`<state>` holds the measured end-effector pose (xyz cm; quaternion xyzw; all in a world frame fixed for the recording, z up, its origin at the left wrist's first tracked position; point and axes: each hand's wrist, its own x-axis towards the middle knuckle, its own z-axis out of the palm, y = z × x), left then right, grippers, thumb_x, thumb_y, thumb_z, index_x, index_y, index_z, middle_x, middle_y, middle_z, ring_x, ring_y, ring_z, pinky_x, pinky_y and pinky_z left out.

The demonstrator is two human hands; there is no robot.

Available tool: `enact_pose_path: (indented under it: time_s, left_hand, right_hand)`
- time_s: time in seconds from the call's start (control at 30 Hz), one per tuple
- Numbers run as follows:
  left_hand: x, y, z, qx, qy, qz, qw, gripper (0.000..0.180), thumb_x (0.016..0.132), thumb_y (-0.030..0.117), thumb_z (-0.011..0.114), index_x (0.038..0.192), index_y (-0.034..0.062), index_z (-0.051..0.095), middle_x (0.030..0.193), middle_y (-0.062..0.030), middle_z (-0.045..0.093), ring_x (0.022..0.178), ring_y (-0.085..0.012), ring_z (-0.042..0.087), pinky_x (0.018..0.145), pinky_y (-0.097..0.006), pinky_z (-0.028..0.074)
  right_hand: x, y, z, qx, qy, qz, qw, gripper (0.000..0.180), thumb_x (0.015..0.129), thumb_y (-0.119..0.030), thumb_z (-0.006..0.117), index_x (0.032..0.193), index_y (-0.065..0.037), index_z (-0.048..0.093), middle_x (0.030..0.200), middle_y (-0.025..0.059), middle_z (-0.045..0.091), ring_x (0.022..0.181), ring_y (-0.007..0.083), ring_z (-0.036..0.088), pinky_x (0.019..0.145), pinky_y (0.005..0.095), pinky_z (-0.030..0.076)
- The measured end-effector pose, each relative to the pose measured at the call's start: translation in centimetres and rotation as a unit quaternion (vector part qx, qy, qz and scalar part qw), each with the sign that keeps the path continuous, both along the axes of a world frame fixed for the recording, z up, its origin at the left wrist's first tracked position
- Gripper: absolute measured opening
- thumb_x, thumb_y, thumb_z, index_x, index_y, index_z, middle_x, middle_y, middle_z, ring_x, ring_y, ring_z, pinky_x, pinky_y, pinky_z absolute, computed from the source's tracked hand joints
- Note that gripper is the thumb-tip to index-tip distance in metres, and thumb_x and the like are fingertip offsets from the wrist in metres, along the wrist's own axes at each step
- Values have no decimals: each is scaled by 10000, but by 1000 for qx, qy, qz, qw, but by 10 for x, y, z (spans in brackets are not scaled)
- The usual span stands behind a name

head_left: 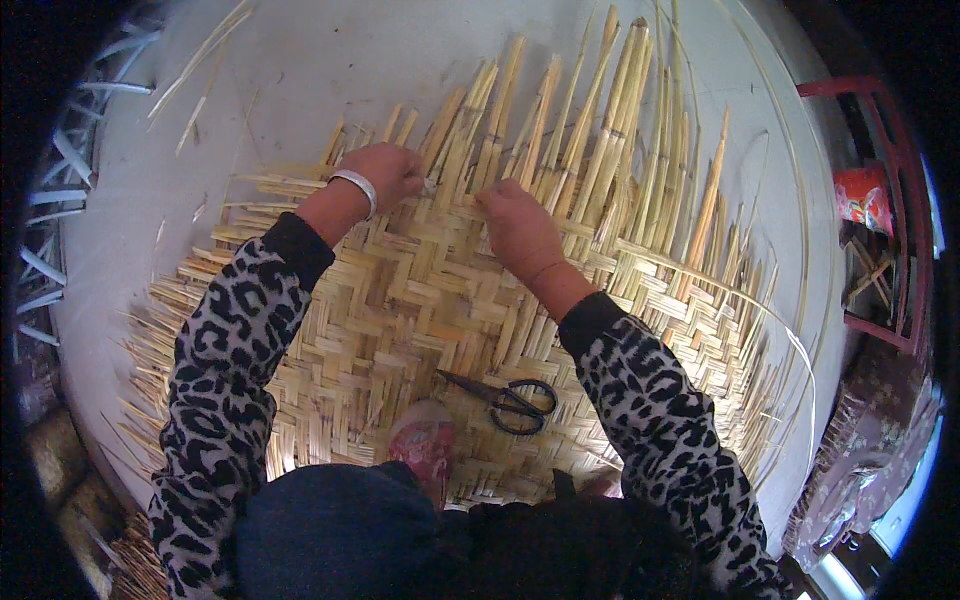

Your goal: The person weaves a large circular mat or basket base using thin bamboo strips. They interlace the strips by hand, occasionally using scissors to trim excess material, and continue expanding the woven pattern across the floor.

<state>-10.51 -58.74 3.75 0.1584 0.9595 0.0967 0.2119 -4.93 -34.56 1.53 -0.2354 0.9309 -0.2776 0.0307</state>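
Observation:
A large mat (430, 300) of flat pale reed strips lies beneath my hands, woven in a zigzag pattern. Loose strip ends (610, 130) fan out along its far edge. At that edge my left hand (384, 172) is closed, its fingertips among the upright ends; what they grip is hidden. A little to the right and nearer, my right hand (522, 230) pinches a long narrow reed strip (690, 268). This strip runs crosswise over the loose ends and curves away to the right. Black-handled scissors (505, 402) rest on the mat, apart from both hands.
A shoe (423, 440) of mine stands on the mat beside the scissors. Stray strips (200, 60) lie on the pale floor (300, 60) at the far left. Metal bars (72, 160) line the left side. To the right stand a red frame (900, 200) and a cloth-covered piece (860, 450).

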Motion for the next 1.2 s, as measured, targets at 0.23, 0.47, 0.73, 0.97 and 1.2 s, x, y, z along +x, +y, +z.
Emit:
enact_pose_path:
  time_s: [0.23, 0.47, 0.73, 0.97, 1.2]
  left_hand:
    - [8, 12, -8, -59, 73, -32, 995, 223, 829, 220, 631, 1030, 124, 627, 1104, -126, 631, 1008, -352, 601, 835, -471, 485]
    - [87, 64, -3, 61, 223, -121, 965, 554, 782, 175, 673, 1296, 81, 491, 1369, -126, 453, 1172, -336, 497, 968, -448, 416]
    - [80, 165, 11, 102, 137, -196, 966, 692, 795, 243, 678, 1400, 69, 390, 1436, -125, 383, 1288, -335, 409, 1060, -486, 332]
    - [71, 195, 9, -10, 157, -246, 956, 692, 796, 303, 690, 1398, 114, 406, 1367, -134, 417, 1217, -333, 441, 994, -471, 384]
    - [70, 196, 3, -20, 193, -259, 946, 634, 818, 316, 677, 1376, 126, 443, 1301, -104, 459, 1221, -302, 437, 953, -455, 403]
  right_hand:
    - [27, 3, 14, 108, 52, 77, 990, 340, 733, -23, 584, 1073, -40, 583, 1127, 157, 554, 1098, 364, 521, 922, 427, 448]
    - [79, 83, 26, 99, 118, 19, 988, 481, 769, -114, 625, 1237, -46, 535, 1291, 172, 508, 1213, 362, 467, 1000, 446, 400]
    - [48, 258, 48, 278, 12, -151, 948, 407, 893, -424, 571, 1045, -51, 633, 1087, 133, 626, 1055, 319, 583, 884, 478, 464]
    - [23, 270, 65, 198, -141, -136, 961, 338, 882, -393, 599, 920, -62, 655, 936, 140, 633, 950, 343, 599, 807, 465, 483]
    - [64, 194, 40, 125, -147, -182, 964, 339, 829, -446, 634, 944, -128, 649, 889, 99, 671, 854, 314, 648, 739, 457, 515]
